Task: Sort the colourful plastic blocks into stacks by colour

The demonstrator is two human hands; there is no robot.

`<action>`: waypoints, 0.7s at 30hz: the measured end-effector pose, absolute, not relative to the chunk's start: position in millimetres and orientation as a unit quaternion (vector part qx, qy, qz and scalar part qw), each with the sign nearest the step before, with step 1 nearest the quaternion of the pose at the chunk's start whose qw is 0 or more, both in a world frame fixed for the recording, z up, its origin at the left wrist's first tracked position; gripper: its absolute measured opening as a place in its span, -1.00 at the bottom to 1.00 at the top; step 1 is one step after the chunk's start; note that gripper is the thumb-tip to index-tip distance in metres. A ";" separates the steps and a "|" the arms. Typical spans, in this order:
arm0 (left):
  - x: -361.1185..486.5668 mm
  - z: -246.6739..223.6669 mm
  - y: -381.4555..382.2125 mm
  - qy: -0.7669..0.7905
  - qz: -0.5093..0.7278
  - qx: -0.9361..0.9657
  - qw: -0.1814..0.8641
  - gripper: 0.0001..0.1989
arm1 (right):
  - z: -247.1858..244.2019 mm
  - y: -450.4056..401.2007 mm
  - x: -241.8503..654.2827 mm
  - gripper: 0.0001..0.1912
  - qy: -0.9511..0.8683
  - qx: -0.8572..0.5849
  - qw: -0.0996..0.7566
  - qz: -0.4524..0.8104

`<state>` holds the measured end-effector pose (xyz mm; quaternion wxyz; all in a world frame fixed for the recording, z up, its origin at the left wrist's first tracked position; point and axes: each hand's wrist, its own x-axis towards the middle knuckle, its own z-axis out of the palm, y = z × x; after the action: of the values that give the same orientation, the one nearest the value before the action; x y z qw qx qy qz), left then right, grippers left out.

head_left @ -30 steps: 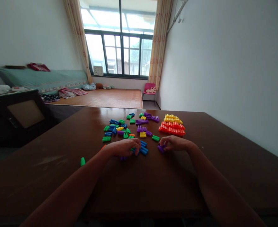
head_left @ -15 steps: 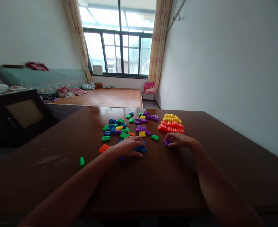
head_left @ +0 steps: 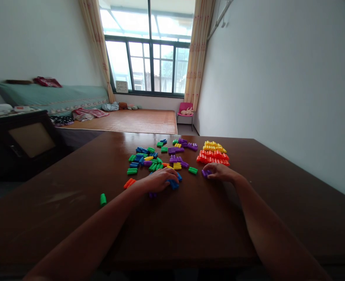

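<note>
My right hand (head_left: 220, 172) rests on the table with thumb and fingers closed on a purple plastic toy block (head_left: 206, 173), just in front of the orange rows. Over on the left, my left hand (head_left: 162, 179) curls its fingers round a blue toy block (head_left: 173, 184), which they partly hide. A green block (head_left: 193, 170) lies between the two hands. Stacked at the right are orange blocks (head_left: 212, 157) in rows, with yellow blocks (head_left: 214, 146) behind them.
Loose green, blue, purple and yellow blocks (head_left: 143, 158) are scattered beyond my left hand. Orange blocks (head_left: 129, 183) and a lone green block (head_left: 103, 200) lie left of it. The brown table (head_left: 195, 226) reaches toward a low bed (head_left: 143, 119) and a pink chair (head_left: 185, 108).
My left fingers have drawn in closer over the blue block. My right hand has slid the purple block slightly away from me.
</note>
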<state>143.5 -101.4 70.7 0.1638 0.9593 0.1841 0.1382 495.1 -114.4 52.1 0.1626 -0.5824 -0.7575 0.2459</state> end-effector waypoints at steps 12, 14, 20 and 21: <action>147.6 55.7 -93.8 0.202 0.190 0.945 0.172 -0.56 | 28.3 -102.5 498.6 -0.53 -0.736 -0.578 0.261 0.238; 150.3 51.2 -90.2 0.205 0.203 0.941 0.178 -0.53 | 25.7 -103.4 496.9 -0.48 -0.726 -0.581 0.282 0.236; 152.8 49.3 -80.0 0.217 0.180 0.940 0.193 -0.54 | 20.0 -110.1 492.3 -0.51 -0.691 -0.578 0.362 0.240; 151.4 51.1 -80.2 0.218 0.168 0.943 0.186 -0.55 | 18.9 -110.4 491.6 -0.49 -0.688 -0.582 0.369 0.228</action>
<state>151.4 -80.2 51.1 0.1857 0.9433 0.2176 0.1681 491.6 -110.4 18.9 0.3690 -0.5819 -0.6879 0.2281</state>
